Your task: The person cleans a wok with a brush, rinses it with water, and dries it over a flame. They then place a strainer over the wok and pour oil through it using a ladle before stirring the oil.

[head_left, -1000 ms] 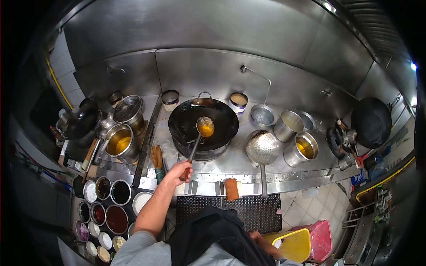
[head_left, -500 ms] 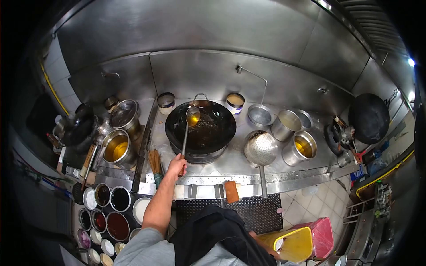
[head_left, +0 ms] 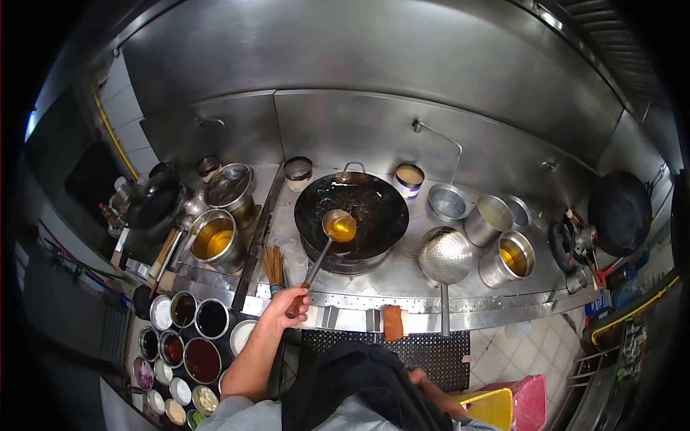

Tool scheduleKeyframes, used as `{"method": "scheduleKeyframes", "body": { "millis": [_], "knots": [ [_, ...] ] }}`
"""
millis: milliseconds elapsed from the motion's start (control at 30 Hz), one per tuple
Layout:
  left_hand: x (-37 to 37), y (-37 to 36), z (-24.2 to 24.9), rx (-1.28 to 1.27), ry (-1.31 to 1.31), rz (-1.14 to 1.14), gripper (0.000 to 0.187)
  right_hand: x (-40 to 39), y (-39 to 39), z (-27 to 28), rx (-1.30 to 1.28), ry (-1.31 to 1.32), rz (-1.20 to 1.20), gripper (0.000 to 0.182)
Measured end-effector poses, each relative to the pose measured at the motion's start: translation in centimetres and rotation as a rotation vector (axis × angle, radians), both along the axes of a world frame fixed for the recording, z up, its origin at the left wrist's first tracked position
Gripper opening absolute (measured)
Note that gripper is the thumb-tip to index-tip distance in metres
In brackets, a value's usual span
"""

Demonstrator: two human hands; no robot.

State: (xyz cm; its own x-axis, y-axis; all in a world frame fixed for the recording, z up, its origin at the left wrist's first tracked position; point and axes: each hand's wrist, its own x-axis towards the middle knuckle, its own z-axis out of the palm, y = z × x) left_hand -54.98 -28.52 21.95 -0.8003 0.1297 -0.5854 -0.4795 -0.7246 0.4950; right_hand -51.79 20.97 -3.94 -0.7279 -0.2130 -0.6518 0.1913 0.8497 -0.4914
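My left hand (head_left: 289,305) is closed around the wooden end of a long-handled ladle (head_left: 318,262). The ladle's bowl, holding clear yellow oil, hangs over the near part of a black wok (head_left: 388,215). Dark residue and a glossy film coat the wok's inside. Low beside my dark apron, my right hand (head_left: 417,376) hangs away from the counter; its fingers are too small and partly hidden to read. A bamboo brush (head_left: 273,266) stands just left of my left hand. To the wok's right lies a perforated strainer (head_left: 445,257), its handle over the counter edge.
Pots of yellow oil stand left (head_left: 233,248) and right (head_left: 528,269). Behind the wok are two cans (head_left: 298,172), (head_left: 408,181). A thin faucet pipe (head_left: 457,161) reaches over a metal bowl (head_left: 448,205). Several seasoning containers (head_left: 203,359) sit lower left; an orange cloth (head_left: 392,323) hangs in front.
My left hand has drawn the ladle from the far left of the wok toward its near middle, oil still in the bowl. The view has shifted, moving the scene rightward and slightly down.
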Motion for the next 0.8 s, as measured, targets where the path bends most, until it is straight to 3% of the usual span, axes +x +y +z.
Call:
{"method": "scheduleKeyframes", "body": {
  "millis": [100,200,300,333,567,700,733,800],
  "knots": [
    [0.4,0.9,1.2,0.202,0.005,-0.023,0.012,-1.4,-1.9,2.8,0.064,-0.100,-0.036,0.035],
    [-0.5,2.1,2.5,0.181,-0.033,-0.048,0.008,-1.6,0.6,-5.2,-0.030,-0.070,0.064,0.032],
    [-3.0,1.9,1.0,0.159,-0.036,-0.118,0.009,-1.2,-2.5,5.4,0.009,-0.186,-0.162,0.032],
    [-3.7,2.2,1.2,0.099,-0.035,-0.134,0.010,-0.8,-2.5,5.7,0.021,-0.198,-0.178,0.033],
    [-9.5,2.0,-2.2,-0.183,0.025,-0.142,0.013,3.8,2.9,-5.6,0.024,-0.196,-0.080,0.040],
    [-10.8,1.9,-3.3,-0.349,0.038,-0.049,0.040,5.2,4.6,-8.4,0.033,-0.207,-0.023,0.045],
    [-10.9,1.7,-3.6,-0.390,0.041,-0.052,0.065,5.3,4.9,-8.9,0.034,-0.210,-0.004,0.046],
    [-10.6,1.4,-4.0,-0.480,0.058,-0.041,0.070,5.5,5.3,-9.8,0.035,-0.211,0.024,0.048]
  ]
}}
